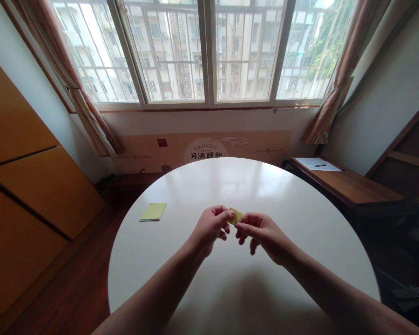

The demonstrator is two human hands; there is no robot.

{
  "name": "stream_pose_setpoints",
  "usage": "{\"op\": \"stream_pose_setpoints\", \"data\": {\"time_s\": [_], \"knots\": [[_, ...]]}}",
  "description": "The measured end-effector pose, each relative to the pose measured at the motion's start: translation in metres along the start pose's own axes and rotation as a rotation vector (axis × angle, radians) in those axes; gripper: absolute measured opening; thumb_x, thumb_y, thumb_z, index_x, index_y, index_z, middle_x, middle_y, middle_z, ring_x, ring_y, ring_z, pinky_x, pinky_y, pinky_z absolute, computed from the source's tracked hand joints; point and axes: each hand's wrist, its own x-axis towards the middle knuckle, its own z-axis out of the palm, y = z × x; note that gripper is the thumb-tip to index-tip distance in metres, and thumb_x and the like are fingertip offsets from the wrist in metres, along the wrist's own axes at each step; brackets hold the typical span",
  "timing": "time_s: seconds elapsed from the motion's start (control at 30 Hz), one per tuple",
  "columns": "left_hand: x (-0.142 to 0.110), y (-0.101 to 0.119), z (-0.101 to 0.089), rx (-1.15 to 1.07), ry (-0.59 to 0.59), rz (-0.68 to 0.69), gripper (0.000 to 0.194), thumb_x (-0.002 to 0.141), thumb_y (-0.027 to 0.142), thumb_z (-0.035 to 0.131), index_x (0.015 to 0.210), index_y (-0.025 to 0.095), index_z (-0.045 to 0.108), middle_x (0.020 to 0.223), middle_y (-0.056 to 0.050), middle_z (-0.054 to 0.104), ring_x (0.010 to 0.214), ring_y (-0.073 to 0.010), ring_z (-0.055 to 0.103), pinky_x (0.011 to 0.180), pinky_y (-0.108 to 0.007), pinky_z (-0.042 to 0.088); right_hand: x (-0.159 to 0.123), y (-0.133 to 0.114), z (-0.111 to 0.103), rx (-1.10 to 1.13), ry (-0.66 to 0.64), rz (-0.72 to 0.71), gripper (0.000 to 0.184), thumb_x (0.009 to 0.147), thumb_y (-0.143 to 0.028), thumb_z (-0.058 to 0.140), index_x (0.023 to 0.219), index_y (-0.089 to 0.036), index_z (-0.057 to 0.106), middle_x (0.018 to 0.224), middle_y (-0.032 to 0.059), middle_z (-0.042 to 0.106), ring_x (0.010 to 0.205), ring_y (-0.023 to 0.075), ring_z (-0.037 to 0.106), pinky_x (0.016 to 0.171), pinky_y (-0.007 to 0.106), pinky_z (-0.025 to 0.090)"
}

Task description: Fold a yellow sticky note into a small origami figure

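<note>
You are pinching a small, folded yellow-green paper piece point(236, 217) at twelve o'clock, your left hand point(210, 227) and right hand point(265, 232) pressing nearly closed fingers on it. At its nine o'clock, a yellow-green paper stack point(154, 211) is lying on the round white worktop point(146, 270). By pulling unevenly, you would be risking a tear; by loosening, slipping folds.

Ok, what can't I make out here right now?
- Head view: parts of the small yellow paper, covered by fingers of the left hand and right hand.
- Head view: the near edge of the white table, cut off by the picture's bottom edge.
- Head view: the printed panel's lower middle, hidden behind the table.
- Head view: any writing on the white sheet, too small.
</note>
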Motion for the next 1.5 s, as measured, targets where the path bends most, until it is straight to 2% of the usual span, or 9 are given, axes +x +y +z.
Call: {"op": "stream_pose_setpoints", "data": {"time_s": [0.13,0.33,0.5,0.93,1.1,1.2,1.33,1.5], "knots": [[-0.0009,0.0004,0.0014,0.042,0.035,0.091,0.021,0.072,0.033,0.066,0.069,0.016,0.054,0.059,0.001,0.055,0.053,-0.0100,0.049,0.041,-0.017,0.036,-0.0010,-0.0022,0.0004,0.008,0.069,-0.030,0.023,0.080,-0.039,0.071,0.083,-0.017,0.065,0.077,0.0039,0.066,0.065,0.0170,0.064,0.038,0.018,0.044],[-0.0035,0.0001,0.0040,0.147,-0.003,0.174,0.021,0.075,0.034,0.063,0.073,0.013,0.060,0.064,-0.002,0.059,0.053,-0.0101,0.051,0.040,-0.018,0.039,-0.0002,-0.0029,-0.0021,0.064,0.185,-0.161,0.026,0.084,-0.043,0.068,0.083,-0.017,0.064,0.077,0.0034,0.064,0.067,0.0171,0.063,0.038,0.018,0.045],[-0.0051,-0.0005,0.0065,0.151,-0.008,0.218,0.022,0.077,0.033,0.064,0.073,0.012,0.063,0.065,-0.002,0.060,0.053,-0.0102,0.053,0.041,-0.018,0.041,-0.0009,-0.0023,-0.0013,0.075,0.152,-0.206,0.028,0.080,-0.042,0.073,0.091,-0.018,0.066,0.081,0.0041,0.065,0.067,0.0170,0.062,0.038,0.018,0.046],[-0.0072,-0.0028,0.0058,0.290,-0.027,0.281,0.023,0.081,0.034,0.064,0.073,0.012,0.066,0.060,-0.002,0.061,0.052,-0.0103,0.053,0.042,-0.018,0.042,-0.0003,0.0010,-0.0004,0.078,0.172,-0.208,0.025,0.082,-0.041,0.074,0.077,-0.017,0.066,0.069,0.0018,0.060,0.061,0.0139,0.055,0.035,0.016,0.041],[-0.0051,-0.0031,0.0055,0.264,-0.043,0.280,0.023,0.083,0.032,0.059,0.081,0.011,0.070,0.071,-0.005,0.064,0.056,-0.0110,0.054,0.041,-0.018,0.043,-0.0015,-0.0001,0.0009,0.080,0.193,-0.209,0.028,0.081,-0.041,0.074,0.072,-0.018,0.061,0.067,0.0006,0.060,0.058,0.0135,0.055,0.035,0.016,0.040],[-0.0045,-0.0031,0.0057,0.230,-0.022,0.292,0.025,0.083,0.031,0.057,0.085,0.010,0.070,0.069,-0.005,0.063,0.058,-0.0125,0.055,0.040,-0.018,0.043,-0.0014,0.0005,0.0011,0.084,0.198,-0.204,0.030,0.081,-0.042,0.074,0.071,-0.018,0.059,0.066,0.0000,0.060,0.057,0.0134,0.056,0.034,0.016,0.040],[-0.0056,-0.0015,0.0057,0.186,-0.052,0.289,0.026,0.081,0.035,0.064,0.087,0.010,0.070,0.067,-0.004,0.063,0.059,-0.0130,0.056,0.041,-0.018,0.044,-0.0009,0.0008,0.0006,0.074,0.196,-0.200,0.031,0.080,-0.043,0.074,0.070,-0.018,0.058,0.065,-0.0003,0.059,0.057,0.0138,0.056,0.034,0.017,0.040],[-0.0069,0.0008,0.0062,0.145,-0.061,0.236,0.026,0.079,0.037,0.069,0.080,0.011,0.069,0.064,-0.003,0.061,0.056,-0.0117,0.054,0.039,-0.017,0.041,-0.0020,-0.0014,0.0005,0.014,0.182,-0.211,0.032,0.080,-0.044,0.075,0.071,-0.018,0.060,0.062,-0.0003,0.057,0.057,0.0142,0.056,0.035,0.018,0.041]]}}
